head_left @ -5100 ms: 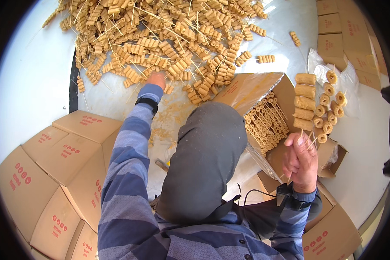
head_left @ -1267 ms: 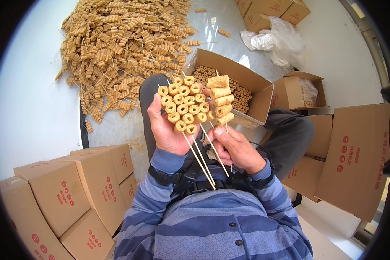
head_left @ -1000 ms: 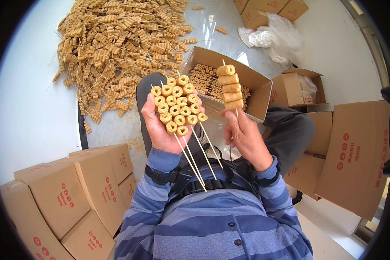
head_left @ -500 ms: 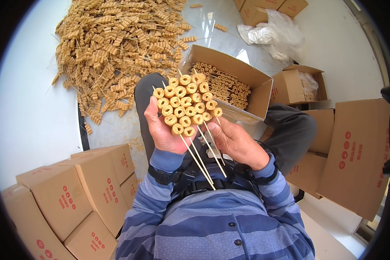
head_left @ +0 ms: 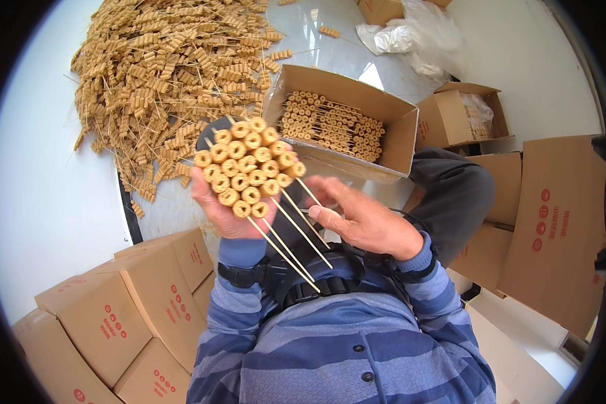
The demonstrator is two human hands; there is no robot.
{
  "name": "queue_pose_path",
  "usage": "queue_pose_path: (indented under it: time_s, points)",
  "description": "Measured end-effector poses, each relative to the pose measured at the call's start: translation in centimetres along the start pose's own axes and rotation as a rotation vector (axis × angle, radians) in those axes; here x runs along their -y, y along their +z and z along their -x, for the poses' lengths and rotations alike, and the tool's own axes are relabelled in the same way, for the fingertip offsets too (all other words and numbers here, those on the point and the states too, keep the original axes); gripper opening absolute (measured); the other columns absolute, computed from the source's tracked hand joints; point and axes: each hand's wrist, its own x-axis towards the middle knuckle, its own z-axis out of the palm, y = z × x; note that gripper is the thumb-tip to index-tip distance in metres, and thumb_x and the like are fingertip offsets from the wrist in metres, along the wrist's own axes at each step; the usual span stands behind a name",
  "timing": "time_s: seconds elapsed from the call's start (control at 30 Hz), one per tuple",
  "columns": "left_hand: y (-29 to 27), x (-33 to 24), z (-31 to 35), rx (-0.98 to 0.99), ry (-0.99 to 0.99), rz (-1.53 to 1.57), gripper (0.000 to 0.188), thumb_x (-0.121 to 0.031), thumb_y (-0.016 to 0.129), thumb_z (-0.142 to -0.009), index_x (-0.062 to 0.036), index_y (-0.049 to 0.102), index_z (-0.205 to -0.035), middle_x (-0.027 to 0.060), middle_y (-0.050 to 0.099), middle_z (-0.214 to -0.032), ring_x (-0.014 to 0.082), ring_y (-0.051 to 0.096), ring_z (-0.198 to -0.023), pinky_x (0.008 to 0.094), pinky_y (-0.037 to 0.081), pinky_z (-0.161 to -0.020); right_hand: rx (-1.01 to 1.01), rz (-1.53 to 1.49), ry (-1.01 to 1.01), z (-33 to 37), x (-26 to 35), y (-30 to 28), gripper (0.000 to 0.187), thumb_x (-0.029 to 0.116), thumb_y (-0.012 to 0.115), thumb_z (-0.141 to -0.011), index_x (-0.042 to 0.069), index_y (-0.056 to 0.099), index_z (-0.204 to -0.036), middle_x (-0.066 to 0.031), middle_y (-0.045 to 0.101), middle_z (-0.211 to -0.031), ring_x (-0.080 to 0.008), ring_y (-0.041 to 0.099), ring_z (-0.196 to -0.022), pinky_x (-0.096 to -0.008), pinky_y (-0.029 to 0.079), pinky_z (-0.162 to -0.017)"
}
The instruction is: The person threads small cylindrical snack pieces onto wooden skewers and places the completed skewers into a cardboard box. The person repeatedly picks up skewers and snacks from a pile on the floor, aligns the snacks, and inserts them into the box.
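Observation:
My left hand [head_left: 221,214] is closed around a bundle of skewered snack rolls [head_left: 248,167], golden-brown hollow pieces threaded on thin sticks. Several stick ends poke out below the bundle toward my lap; a few tips show at its upper edge. To the right of the sticks, my right hand [head_left: 360,219] is off the bundle, its fingers apart and nothing visible in them. Beyond the hands stands an open cardboard box [head_left: 397,128], partly filled with neatly packed skewered rolls [head_left: 333,124].
A large heap of loose skewers [head_left: 175,74] covers the floor at the far left. Closed cartons [head_left: 94,316] are stacked at the near left. On the right are more cartons [head_left: 545,229], a small open box [head_left: 451,121] and clear plastic bags [head_left: 417,37].
My right hand has let go of the bundle's lower right side and opened. The left hand has carried the bundle a little to the left and tilted it.

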Motion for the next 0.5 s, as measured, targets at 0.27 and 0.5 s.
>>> queue_pose_path:
  time_s: [0.27,0.5]
  points:
    - [0.5,3.3,0.5,0.039,-0.054,-0.334,0.088,-0.067,0.044,-0.098,-0.0009,0.030,-0.154,0.0179,0.041,-0.155,0.0308,0.044,-0.141,0.0434,0.036,-0.118,-0.452,0.352,-0.210,-1.8,1.7,2.0,0.096,0.041,0.078,-0.085,-0.005,0.027,-0.152,-0.0323,0.031,-0.153,-0.0466,0.032,-0.144,-0.0501,0.029,-0.118]
    - [0.4,4.4,-1.9,0.145,-0.319,-0.471,0.116,-0.053,0.076,-0.082,-0.0083,0.003,-0.161,0.0125,0.034,-0.157,0.0278,0.039,-0.144,0.0423,0.034,-0.119,-0.531,0.282,-0.166,-1.9,-1.1,1.0,0.085,0.037,0.068,-0.092,-0.004,0.026,-0.153,-0.0331,0.029,-0.153,-0.0503,0.032,-0.141,-0.0519,0.031,-0.117]
